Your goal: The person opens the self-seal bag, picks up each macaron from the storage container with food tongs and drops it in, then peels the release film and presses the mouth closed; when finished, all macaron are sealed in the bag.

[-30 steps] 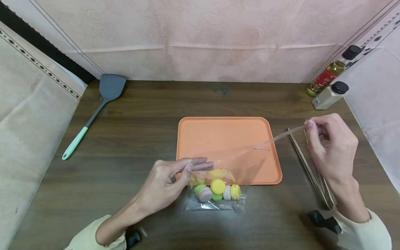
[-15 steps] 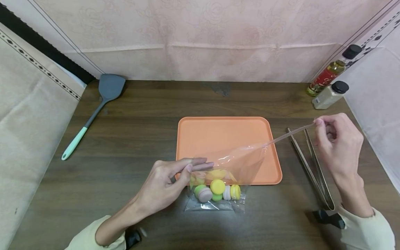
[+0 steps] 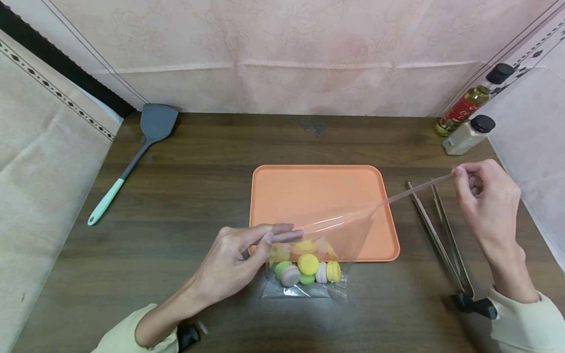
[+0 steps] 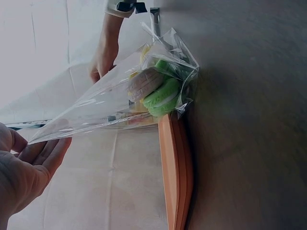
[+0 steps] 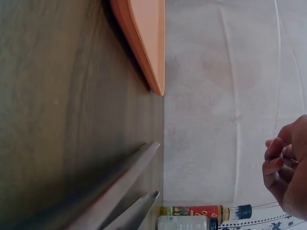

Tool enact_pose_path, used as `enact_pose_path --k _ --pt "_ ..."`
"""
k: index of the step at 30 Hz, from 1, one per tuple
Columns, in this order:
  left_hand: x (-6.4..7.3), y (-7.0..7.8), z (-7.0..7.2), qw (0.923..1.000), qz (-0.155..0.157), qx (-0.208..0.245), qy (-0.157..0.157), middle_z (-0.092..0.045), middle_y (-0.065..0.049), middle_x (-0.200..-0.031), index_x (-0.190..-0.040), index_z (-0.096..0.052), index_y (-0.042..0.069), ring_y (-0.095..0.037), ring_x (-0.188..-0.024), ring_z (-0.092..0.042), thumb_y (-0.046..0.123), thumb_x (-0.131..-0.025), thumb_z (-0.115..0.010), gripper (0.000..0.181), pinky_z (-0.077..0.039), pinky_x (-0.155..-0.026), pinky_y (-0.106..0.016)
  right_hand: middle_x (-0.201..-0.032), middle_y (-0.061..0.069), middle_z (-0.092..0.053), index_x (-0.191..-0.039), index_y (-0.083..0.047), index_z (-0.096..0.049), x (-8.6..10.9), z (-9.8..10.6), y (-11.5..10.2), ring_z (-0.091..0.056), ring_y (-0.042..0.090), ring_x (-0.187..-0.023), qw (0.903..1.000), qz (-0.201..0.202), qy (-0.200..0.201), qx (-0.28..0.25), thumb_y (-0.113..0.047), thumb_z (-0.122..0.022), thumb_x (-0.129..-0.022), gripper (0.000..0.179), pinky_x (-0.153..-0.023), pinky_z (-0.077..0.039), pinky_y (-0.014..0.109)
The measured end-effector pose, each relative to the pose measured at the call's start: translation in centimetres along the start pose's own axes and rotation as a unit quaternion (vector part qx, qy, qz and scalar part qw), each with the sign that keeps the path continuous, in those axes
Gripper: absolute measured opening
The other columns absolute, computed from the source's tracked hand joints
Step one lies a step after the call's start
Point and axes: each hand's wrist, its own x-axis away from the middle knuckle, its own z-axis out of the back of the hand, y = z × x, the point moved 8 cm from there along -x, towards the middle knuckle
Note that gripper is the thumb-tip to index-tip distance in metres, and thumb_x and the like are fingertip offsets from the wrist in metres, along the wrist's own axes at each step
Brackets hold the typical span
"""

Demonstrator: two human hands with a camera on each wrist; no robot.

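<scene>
A clear plastic bag (image 3: 326,289) stands at the tray's near edge, with several macarons (image 3: 307,264) in yellow, green, grey and white at its bottom. My left hand (image 3: 240,255) pinches the bag's upper left corner between thumb and fingers; in the left wrist view the film draws to a point at the fingertips. From the bag's upper right corner a thin clear strip (image 3: 415,190) runs taut to my right hand (image 3: 492,201). Thumb and forefinger of that hand pinch the strip's end, raised above the table on the right.
Behind the bag lies an orange tray (image 3: 309,191). Metal tongs (image 3: 434,235) rest beneath the strip, left of the right forearm. A spatula (image 3: 158,122) lies far left. An oil bottle (image 3: 463,110) and a black-capped jar (image 3: 463,138) stand at the back right.
My right hand has moved to the right, drawing out a longer length of the strip from the bag's top edge. The left hand and the macarons have stayed in place.
</scene>
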Motion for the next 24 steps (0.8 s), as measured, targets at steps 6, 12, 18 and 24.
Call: enact_pose_path --k 6,12,18,24 --pt "-0.1 0.2 -0.2 0.9998 -0.018 -0.006 -0.001 -0.082 -0.006 -0.126 -0.126 -0.078 0.004 0.013 -0.053 -0.016 -0.009 -0.107 -0.053 0.034 -0.022 -0.040 -0.012 -0.088 -0.039 -0.047 -0.098 0.012 -0.074 -0.3 -0.5 0.9 -0.040 -0.021 -0.076 0.9999 -0.016 0.002 0.007 -0.006 -0.064 -0.103 0.021 -0.075 -0.031 0.006" --pt "-0.1 0.1 0.0 0.9999 -0.014 0.006 0.003 -0.082 -0.005 -0.126 -0.125 -0.078 0.004 0.011 -0.053 -0.052 -0.011 -0.105 -0.051 0.037 -0.019 -0.039 -0.015 -0.073 -0.045 -0.048 -0.096 0.004 -0.076 -1.0 -0.3 2.9 -0.041 -0.021 -0.061 0.9975 -0.068 -0.015 0.009 -0.010 -0.064 -0.104 0.021 -0.067 -0.030 0.009" --pt "-0.1 0.0 0.1 0.9999 -0.015 0.003 0.006 -0.082 -0.008 -0.126 -0.123 -0.079 0.003 0.014 -0.043 -0.032 -0.010 -0.106 -0.051 0.034 -0.019 -0.038 -0.015 -0.056 -0.020 -0.055 -0.104 -0.003 -0.077 -1.3 -3.2 3.3 -0.046 -0.005 -0.048 0.9674 -0.052 -0.248 0.008 -0.004 -0.066 -0.106 0.011 -0.048 -0.032 0.020" --pt "-0.2 0.0 0.0 0.9999 -0.015 -0.001 0.002 -0.082 -0.006 -0.127 -0.128 -0.078 0.004 0.013 -0.046 -0.035 -0.008 -0.108 -0.052 0.035 -0.019 -0.039 -0.016 -0.058 -0.009 -0.056 -0.098 -0.007 -0.077 0.0 -7.3 1.9 -0.049 0.000 -0.049 0.9143 0.007 -0.404 0.018 -0.002 -0.069 -0.106 0.012 -0.048 -0.040 0.022"
